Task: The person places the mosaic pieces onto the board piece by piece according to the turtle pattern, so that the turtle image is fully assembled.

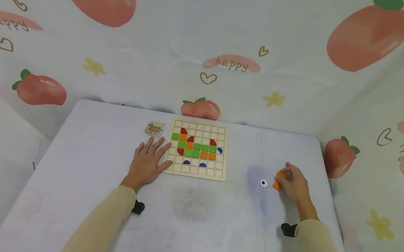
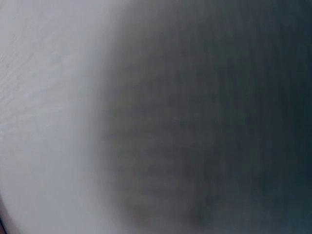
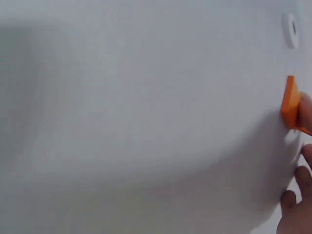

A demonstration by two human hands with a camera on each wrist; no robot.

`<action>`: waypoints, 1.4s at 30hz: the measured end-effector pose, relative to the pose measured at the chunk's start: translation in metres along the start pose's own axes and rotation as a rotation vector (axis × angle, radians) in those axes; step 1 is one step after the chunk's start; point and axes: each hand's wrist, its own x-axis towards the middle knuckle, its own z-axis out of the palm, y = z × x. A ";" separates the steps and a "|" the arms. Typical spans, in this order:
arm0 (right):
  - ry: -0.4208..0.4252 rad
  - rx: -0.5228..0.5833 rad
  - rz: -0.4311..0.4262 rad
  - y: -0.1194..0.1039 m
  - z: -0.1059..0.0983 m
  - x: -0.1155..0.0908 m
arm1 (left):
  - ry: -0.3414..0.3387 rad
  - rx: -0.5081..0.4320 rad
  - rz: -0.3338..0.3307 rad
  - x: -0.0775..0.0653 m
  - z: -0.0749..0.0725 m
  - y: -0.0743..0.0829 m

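Observation:
My left hand (image 1: 145, 163) lies flat with its fingers spread, the thumb and index finger at the left edge of a wooden grid board (image 1: 224, 166). Green tiles (image 1: 196, 154), orange tiles, red quarter-round tiles (image 1: 180, 152) and blue half-round tiles (image 1: 202, 165) sit on that board. Over on the right, my right hand (image 1: 294, 184) pinches an orange tile (image 1: 277, 185) low at the tabletop. The right wrist view shows this orange tile (image 3: 291, 102) tilted against a fingertip; the hand partly hides it. Cloth-like dark blur covers most of the left wrist view.
A white round eye piece (image 1: 263, 183) lies just left of the right hand. A small picture card (image 1: 154, 129) with a grid pattern lies beyond the left fingertips. The white table (image 1: 191, 232) meets a fruit-printed cloth (image 1: 154, 72) at its back and sides.

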 end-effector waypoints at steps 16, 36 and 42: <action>0.029 0.065 -0.024 -0.062 0.033 0.014 | -0.004 0.022 -0.018 0.001 0.006 -0.001; -0.080 0.137 -0.047 -0.122 0.079 0.041 | 0.016 -0.001 -0.005 -0.001 0.001 -0.001; -0.103 0.138 -0.070 -0.137 0.095 0.050 | 0.030 -0.020 0.004 -0.002 0.002 -0.001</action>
